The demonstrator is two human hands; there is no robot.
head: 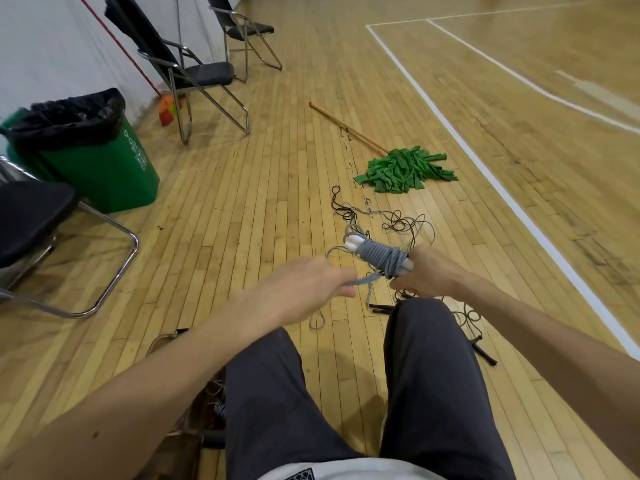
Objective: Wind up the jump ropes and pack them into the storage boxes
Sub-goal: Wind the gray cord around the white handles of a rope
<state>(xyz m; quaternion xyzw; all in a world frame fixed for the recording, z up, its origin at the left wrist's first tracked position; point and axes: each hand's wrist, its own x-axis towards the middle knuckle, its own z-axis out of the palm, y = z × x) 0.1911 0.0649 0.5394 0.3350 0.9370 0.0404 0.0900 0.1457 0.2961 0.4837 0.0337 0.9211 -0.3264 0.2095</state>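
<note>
Winding appeared nearly complete on the grey jump rope (382,256), coiled round its white handles (353,244), which the right hand (431,268) gripped with curled fingers, held clear of the floor. The left hand (311,285) pinched the loose tail. Several dark ropes (405,223) lay tangled and unwound on the wooden gym floor (242,202), near a green mop (405,169). No storage box was identifiable.
</note>
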